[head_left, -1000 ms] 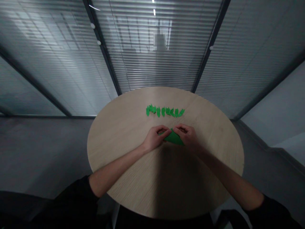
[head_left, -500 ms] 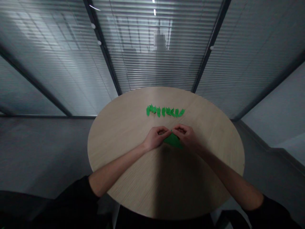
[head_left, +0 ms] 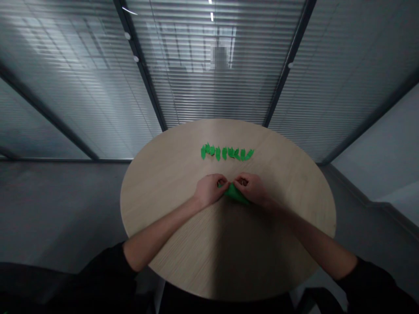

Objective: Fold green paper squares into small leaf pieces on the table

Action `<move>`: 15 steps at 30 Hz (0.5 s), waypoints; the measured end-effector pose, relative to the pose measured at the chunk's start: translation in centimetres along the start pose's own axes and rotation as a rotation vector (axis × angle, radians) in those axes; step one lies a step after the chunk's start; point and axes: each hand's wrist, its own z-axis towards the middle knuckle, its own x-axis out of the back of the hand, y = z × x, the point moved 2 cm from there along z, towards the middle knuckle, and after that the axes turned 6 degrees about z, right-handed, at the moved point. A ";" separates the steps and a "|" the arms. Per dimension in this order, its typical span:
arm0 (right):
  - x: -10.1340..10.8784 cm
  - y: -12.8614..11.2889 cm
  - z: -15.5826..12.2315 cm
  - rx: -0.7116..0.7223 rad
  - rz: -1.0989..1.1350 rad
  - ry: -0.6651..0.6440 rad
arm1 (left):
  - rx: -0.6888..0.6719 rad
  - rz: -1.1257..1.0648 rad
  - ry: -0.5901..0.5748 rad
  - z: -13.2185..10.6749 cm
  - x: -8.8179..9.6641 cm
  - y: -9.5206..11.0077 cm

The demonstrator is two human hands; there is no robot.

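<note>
Between my two hands is a flat green sheet [head_left: 236,194], which looks like paper, above the middle of the table. My left hand [head_left: 212,188] pinches its upper left edge, with thumb and fingers pressed together. My right hand [head_left: 252,187] pinches it close by, at the upper right, and the fingertips of both hands almost meet. Part of the sheet is hidden behind my fingers. Beyond my hands, several small green leaf-like pieces [head_left: 224,153] lie in a row across the table; their exact form is too small to tell.
The round wooden table [head_left: 163,174] has a dark shadow on its near side. Behind it stand glass partitions with blinds [head_left: 216,96] in dark frames. Dark chair parts [head_left: 316,298] show under the near edge.
Both hands have shifted slightly left and closer together along the sheet's upper edge. The sheet looks narrower and more slanted. The row of green pieces has not moved.
</note>
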 end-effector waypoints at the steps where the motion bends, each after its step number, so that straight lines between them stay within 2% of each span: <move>1: -0.1 0.0 0.0 0.007 -0.021 0.000 | -0.039 0.068 0.063 -0.2 0.2 0.2; 2: -0.1 0.1 0.1 0.014 -0.040 -0.004 | -0.103 0.119 0.132 -0.5 0.3 0.5; 4: -0.1 0.2 0.1 0.029 -0.073 -0.015 | -0.248 0.195 0.199 -1.3 0.1 1.3; 6: 0.0 0.3 0.2 0.043 -0.098 -0.031 | -0.357 0.246 0.184 -2.3 -0.4 2.1; 8: 0.0 0.4 0.3 0.054 -0.117 -0.045 | -0.439 0.273 0.108 -3.3 -1.2 2.7; 11: 0.0 0.4 0.3 0.067 -0.140 -0.051 | -0.454 0.348 0.047 -4.4 -2.1 3.1; 15: 0.0 0.3 0.2 0.079 -0.161 -0.054 | -0.440 0.344 0.000 -4.6 -2.3 3.0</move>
